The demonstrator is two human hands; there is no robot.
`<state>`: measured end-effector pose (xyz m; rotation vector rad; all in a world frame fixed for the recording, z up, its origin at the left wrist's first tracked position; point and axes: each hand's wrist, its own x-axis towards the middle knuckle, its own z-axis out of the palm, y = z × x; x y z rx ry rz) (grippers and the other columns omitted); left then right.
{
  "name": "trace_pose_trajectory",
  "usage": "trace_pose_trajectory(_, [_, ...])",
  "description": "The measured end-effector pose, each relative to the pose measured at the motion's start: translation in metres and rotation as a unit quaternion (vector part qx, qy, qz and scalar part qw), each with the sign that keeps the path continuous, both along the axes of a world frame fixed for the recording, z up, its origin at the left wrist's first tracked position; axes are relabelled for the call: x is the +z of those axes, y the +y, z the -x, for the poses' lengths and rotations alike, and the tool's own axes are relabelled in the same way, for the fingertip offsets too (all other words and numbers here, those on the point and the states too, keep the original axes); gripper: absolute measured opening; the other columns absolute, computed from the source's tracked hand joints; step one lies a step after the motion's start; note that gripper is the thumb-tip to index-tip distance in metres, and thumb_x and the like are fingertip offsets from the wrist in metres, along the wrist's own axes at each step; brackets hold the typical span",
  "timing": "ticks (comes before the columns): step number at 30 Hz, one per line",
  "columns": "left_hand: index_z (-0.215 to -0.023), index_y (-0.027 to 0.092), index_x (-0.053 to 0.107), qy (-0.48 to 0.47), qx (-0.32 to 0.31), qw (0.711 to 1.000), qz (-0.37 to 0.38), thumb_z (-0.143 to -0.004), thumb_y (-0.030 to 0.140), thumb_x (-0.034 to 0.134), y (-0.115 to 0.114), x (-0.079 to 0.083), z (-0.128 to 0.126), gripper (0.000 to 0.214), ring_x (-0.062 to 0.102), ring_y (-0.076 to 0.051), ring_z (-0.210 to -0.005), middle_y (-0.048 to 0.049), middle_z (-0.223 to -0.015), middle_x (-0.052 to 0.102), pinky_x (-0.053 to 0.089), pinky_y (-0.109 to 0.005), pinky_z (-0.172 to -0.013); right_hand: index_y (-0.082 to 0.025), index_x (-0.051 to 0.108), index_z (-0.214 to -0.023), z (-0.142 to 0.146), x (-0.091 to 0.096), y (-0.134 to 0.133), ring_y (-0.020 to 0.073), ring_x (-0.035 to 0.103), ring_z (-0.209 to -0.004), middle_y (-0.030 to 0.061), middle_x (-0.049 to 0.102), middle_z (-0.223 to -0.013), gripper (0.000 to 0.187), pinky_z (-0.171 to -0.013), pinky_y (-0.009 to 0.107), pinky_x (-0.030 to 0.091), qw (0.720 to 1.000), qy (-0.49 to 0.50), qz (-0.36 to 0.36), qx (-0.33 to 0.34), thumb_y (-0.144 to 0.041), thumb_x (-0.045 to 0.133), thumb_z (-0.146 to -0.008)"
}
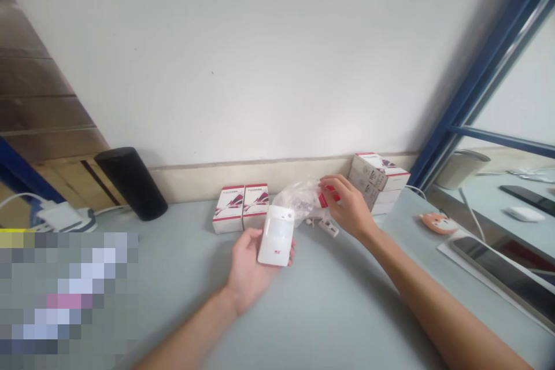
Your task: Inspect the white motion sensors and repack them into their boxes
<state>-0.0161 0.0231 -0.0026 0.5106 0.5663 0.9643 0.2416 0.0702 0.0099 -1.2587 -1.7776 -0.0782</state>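
1. Left hand (248, 266): palm up, fingers curled loosely around a white plastic device (276, 235), held from beneath and by its lower half; thumb hidden behind it.
2. White plastic device: upright in the palm, long axis running roughly 12 to 6 o'clock, tipped slightly toward 1 o'clock; pale window on the upper face, small red mark near the bottom edge.
3. Right hand (347, 208): reaching out at 2 o'clock from the device, fingers bent and pinched on a small red-and-white item (326, 197) at the edge of a crumpled clear plastic bag (299, 193); exact grip hard to make out through the blur.
4. Clear plastic bag: lying on the grey table (329, 306), just beyond the top of the device at 12 to 1 o'clock, touching the right fingertips.
5. Key relation: bag nearer the right hand than the left; device and bag close together, a narrow gap between.
6. Small white part (328, 228): on the table just below the right hand, at 3 o'clock from the device.
7. Two red-and-white boxes (241, 208): side by side at 10 o'clock from the device, against the wall.
8. Stack of similar boxes (378, 180): at 2 o'clock, behind the right hand.
9. Black cylinder (130, 182): far out at 9 to 10 o'clock, well apart.
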Motion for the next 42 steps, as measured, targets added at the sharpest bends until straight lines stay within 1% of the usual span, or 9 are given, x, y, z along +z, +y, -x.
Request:
trace_pose_trajectory(6, [-0.117,0.007,0.065,0.021,-0.015,0.998,-0.049,-0.092,0.034,0.049,0.000,-0.006,0.000,0.040,0.069,-0.030,-0.081,-0.0202,-0.095,0.075,0.049,-0.039,-0.075,-0.027,0.065,-0.114,0.005,-0.002,-0.001,0.0207,0.073,-0.091,0.0088,0.068,-0.128,0.019,-0.083,0.036,0.060,0.999,0.010,0.013,0.036,-0.026,0.049,-0.104])
trace_pose_trajectory(10, [-0.137,0.010,0.057,0.058,-0.002,0.994,-0.095,-0.094,0.036,0.049,-0.003,-0.004,-0.001,0.050,0.070,-0.029,-0.080,-0.0164,-0.096,0.076,0.049,-0.038,-0.074,-0.028,0.063,-0.129,0.018,0.005,-0.011,0.0296,0.067,-0.118,0.0130,0.056,-0.147,0.030,-0.092,0.045,0.058,0.998,-0.020,-0.049,-0.027,-0.025,0.054,-0.100])
trace_pose_trajectory(15, [-0.158,0.028,0.039,0.110,0.070,0.986,-0.107,-0.093,0.036,0.056,-0.006,-0.005,-0.004,0.068,0.071,-0.025,-0.088,-0.0073,-0.117,0.075,0.051,-0.037,-0.078,-0.027,0.069,-0.117,0.052,0.010,-0.032,0.0244,0.070,-0.105,0.0101,0.070,-0.116,0.018,-0.089,0.038,0.057,0.996,-0.036,-0.038,0.076,-0.030,0.060,-0.101])
trace_pose_trajectory(21, [-0.153,0.036,0.042,0.115,0.071,0.983,-0.124,-0.098,0.039,0.058,-0.004,-0.020,-0.005,0.057,0.067,-0.022,-0.102,-0.0023,-0.128,0.070,0.051,-0.031,-0.079,-0.025,0.069,-0.107,0.073,-0.004,-0.037,0.0173,0.069,-0.085,0.0054,0.072,-0.100,0.013,-0.076,0.030,0.056,0.985,0.049,-0.021,0.163,-0.021,0.058,-0.103])
trace_pose_trajectory(26, [-0.134,0.030,0.054,0.115,0.092,0.981,-0.129,-0.097,0.038,0.065,-0.004,-0.022,-0.007,0.040,0.067,-0.020,-0.109,-0.0006,-0.119,0.072,0.051,-0.030,-0.090,-0.026,0.067,-0.113,0.075,-0.005,-0.042,0.0219,0.067,-0.095,0.0067,0.074,-0.104,0.019,-0.081,0.035,0.054,0.982,-0.011,-0.033,0.188,-0.016,0.054,-0.103])
trace_pose_trajectory(31, [-0.125,0.022,0.062,0.088,0.094,0.987,-0.097,-0.099,0.054,0.060,-0.003,-0.013,-0.006,0.042,0.068,-0.025,-0.112,-0.0072,-0.119,0.074,0.053,-0.034,-0.092,-0.027,0.066,-0.117,0.082,0.000,-0.053,0.0224,0.066,-0.093,0.0065,0.073,-0.103,0.025,-0.078,0.036,0.054,0.970,-0.011,0.041,0.240,-0.014,0.050,-0.103])
trace_pose_trajectory(36, [-0.130,0.026,0.060,0.146,0.103,0.977,-0.115,-0.093,0.052,0.073,-0.005,-0.005,-0.006,0.047,0.070,-0.025,-0.114,-0.0069,-0.129,0.072,0.053,-0.033,-0.092,-0.025,0.064,-0.108,0.086,0.000,-0.053,0.0181,0.066,-0.084,0.0041,0.069,-0.099,0.014,-0.076,0.033,0.055,0.952,0.157,0.143,0.219,-0.033,0.054,-0.104])
trace_pose_trajectory(39, [-0.135,0.029,0.056,0.160,0.081,0.971,-0.157,-0.096,0.053,0.068,-0.006,-0.002,-0.004,0.047,0.070,-0.026,-0.112,-0.0072,-0.133,0.070,0.053,-0.036,-0.092,-0.024,0.058,-0.116,0.083,0.000,-0.045,0.0184,0.065,-0.080,0.0042,0.066,-0.100,0.035,-0.069,0.032,0.056,0.938,0.263,0.194,0.113,-0.053,0.062,-0.097])
trace_pose_trajectory(42, [-0.134,0.028,0.060,0.200,0.074,0.954,-0.209,-0.096,0.054,0.068,0.000,-0.003,-0.001,0.047,0.069,-0.027,-0.113,-0.0075,-0.130,0.072,0.052,-0.035,-0.091,-0.022,0.061,-0.122,0.072,0.004,-0.038,0.0195,0.067,-0.083,0.0054,0.069,-0.103,0.046,-0.074,0.034,0.058,0.909,0.240,0.288,0.182,-0.060,0.060,-0.096])
